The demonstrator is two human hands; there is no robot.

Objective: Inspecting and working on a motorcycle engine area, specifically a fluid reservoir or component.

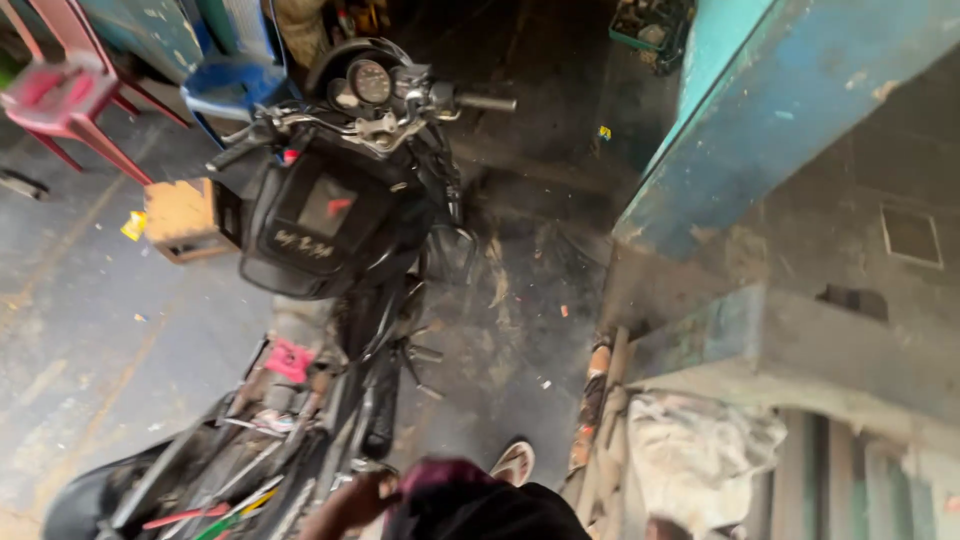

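Left hand sits at the bottom centre of the frame, reaching down onto the stripped rear frame of a motorcycle; the fingers curl toward the metal, but blur hides whether they grip anything, so its state cannot be told. Right hand: only a small patch of skin shows at the bottom edge, right of centre, and nothing can be said of its grasp. Between the two hangs the person's dark garment, with a sandalled foot just above it on the floor.

Exposed frame rails, loose wiring and a pink tag occupy the lower left of the picture around the left hand. From there the motorcycle runs up toward the upper centre: black tank cover, chrome handlebar, round gauge. A wooden box stands beside the machine at left. A red plastic chair fills the upper left corner, with a blue chair beside it.

On the right, a worn blue-painted bench slants from upper right down to mid-frame. A crumpled pale cloth lies at lower right, beside stacked wooden strips. The concrete floor is dark and oil-stained.
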